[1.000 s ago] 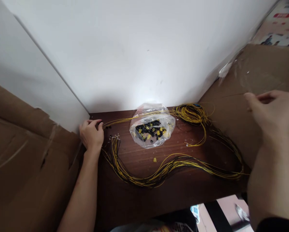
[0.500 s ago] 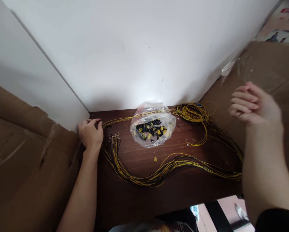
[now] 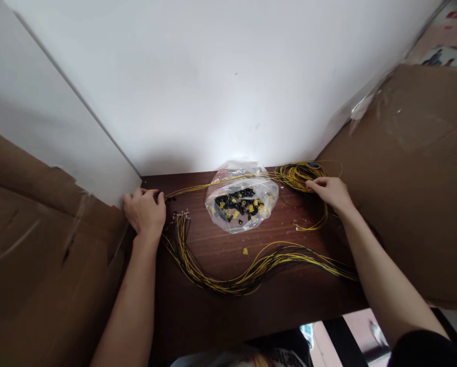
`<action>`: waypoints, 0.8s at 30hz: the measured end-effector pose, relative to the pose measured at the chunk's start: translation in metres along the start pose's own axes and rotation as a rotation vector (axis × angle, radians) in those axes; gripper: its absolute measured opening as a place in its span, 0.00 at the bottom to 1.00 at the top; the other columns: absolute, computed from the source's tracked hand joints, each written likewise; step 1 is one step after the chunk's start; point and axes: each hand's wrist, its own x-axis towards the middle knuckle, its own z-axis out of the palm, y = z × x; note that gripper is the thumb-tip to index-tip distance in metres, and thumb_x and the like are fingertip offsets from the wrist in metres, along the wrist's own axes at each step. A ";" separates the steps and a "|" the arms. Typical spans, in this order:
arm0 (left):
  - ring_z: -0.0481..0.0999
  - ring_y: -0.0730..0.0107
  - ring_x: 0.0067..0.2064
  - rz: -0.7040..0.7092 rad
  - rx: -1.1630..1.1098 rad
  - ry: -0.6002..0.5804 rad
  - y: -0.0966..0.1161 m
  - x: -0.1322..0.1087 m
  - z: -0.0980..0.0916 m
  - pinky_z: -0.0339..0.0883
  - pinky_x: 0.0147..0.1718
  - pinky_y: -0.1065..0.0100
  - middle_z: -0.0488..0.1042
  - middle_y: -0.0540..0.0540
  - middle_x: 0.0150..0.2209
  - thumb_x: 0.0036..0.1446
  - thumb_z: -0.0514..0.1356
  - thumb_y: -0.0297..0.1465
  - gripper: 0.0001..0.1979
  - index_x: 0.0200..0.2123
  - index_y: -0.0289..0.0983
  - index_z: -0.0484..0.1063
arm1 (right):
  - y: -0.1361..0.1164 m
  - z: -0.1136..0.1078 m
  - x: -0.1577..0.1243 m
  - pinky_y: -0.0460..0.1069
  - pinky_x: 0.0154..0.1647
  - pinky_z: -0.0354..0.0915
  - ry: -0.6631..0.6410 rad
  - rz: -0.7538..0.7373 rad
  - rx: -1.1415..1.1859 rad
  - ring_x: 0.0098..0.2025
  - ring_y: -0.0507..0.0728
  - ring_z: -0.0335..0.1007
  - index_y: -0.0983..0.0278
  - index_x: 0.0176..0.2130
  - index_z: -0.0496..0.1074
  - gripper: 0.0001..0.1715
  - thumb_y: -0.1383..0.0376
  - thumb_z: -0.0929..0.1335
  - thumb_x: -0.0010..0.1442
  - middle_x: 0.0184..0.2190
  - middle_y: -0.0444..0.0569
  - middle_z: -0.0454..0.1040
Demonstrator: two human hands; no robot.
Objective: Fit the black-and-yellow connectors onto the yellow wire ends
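At the table's left end my left hand (image 3: pixel 145 210) is closed, thumb and fingers together at the ends of thin yellow wires (image 3: pixel 190 189); what lies between the fingertips is too small to tell. My right hand (image 3: pixel 330 191) pinches at the edge of a coiled yellow wire bundle (image 3: pixel 295 176) at the back right. Between the hands sits a clear plastic bag (image 3: pixel 244 224) with small black and yellow parts. A long bundle of yellow and black wires (image 3: pixel 236 285) curves across the front, its tipped ends near my left hand.
The brown table (image 3: pixel 213 255) carries one loose yellow piece (image 3: pixel 245 251). A white wall (image 3: pixel 228 92) rises behind it. Cardboard stands at the left (image 3: pixel 41 255) and right (image 3: pixel 415 193), bounding the space.
My right hand has come down and left from above the right cardboard to the coiled wires. My left hand has barely moved.
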 end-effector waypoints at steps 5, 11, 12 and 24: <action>0.64 0.48 0.44 0.012 0.032 -0.045 0.002 0.000 -0.002 0.61 0.41 0.57 0.73 0.38 0.40 0.56 0.52 0.34 0.17 0.41 0.34 0.77 | -0.020 -0.011 -0.008 0.41 0.13 0.50 -0.296 0.087 0.538 0.15 0.44 0.51 0.67 0.23 0.71 0.12 0.61 0.73 0.46 0.16 0.41 0.62; 0.67 0.50 0.44 0.012 0.037 -0.121 0.004 0.000 -0.005 0.63 0.42 0.59 0.72 0.37 0.40 0.55 0.53 0.32 0.16 0.42 0.34 0.77 | -0.012 -0.031 0.030 0.35 0.15 0.53 -0.865 0.365 1.649 0.16 0.41 0.53 0.69 0.32 0.68 0.04 0.71 0.64 0.59 0.20 0.40 0.64; 0.67 0.50 0.44 0.012 0.035 -0.126 0.004 0.000 -0.005 0.63 0.42 0.59 0.72 0.37 0.40 0.55 0.54 0.32 0.16 0.42 0.33 0.76 | -0.007 -0.033 0.040 0.35 0.17 0.57 -1.075 0.471 1.820 0.18 0.41 0.55 0.68 0.31 0.67 0.05 0.72 0.63 0.59 0.20 0.39 0.63; 0.71 0.53 0.41 0.023 0.029 -0.201 0.003 0.001 0.003 0.66 0.42 0.60 0.71 0.37 0.40 0.53 0.55 0.30 0.15 0.42 0.34 0.77 | -0.042 -0.041 0.015 0.38 0.23 0.64 -0.478 0.347 1.223 0.26 0.45 0.69 0.67 0.34 0.69 0.10 0.74 0.60 0.60 0.25 0.44 0.72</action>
